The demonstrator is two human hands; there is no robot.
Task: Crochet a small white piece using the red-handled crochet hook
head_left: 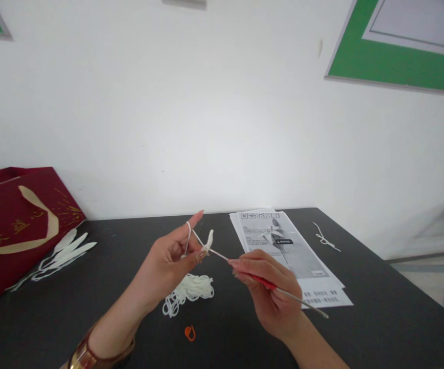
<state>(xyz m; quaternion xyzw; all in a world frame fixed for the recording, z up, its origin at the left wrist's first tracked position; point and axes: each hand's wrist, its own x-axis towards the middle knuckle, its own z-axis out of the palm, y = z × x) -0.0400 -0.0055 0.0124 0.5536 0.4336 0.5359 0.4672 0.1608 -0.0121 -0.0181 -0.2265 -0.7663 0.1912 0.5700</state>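
My left hand [171, 256] is raised over the dark table [379, 318], pinching a small white crocheted piece [208, 242] between thumb and middle finger. White yarn [188, 237] loops around its extended index finger. My right hand [271, 294] grips a crochet hook [268, 284] with a red handle and a thin metal shaft. The hook's tip reaches into the white piece. A loose pile of white yarn [188, 292] lies on the table just below my hands.
A dark red gift bag [10, 230] with gold lettering lies at the left edge, several finished white petal pieces [66, 251] beside it. Printed instruction sheets [287, 256] lie behind my right hand, a knotted yarn scrap [324, 238] further right. An orange stitch marker [190, 333] sits near the front.
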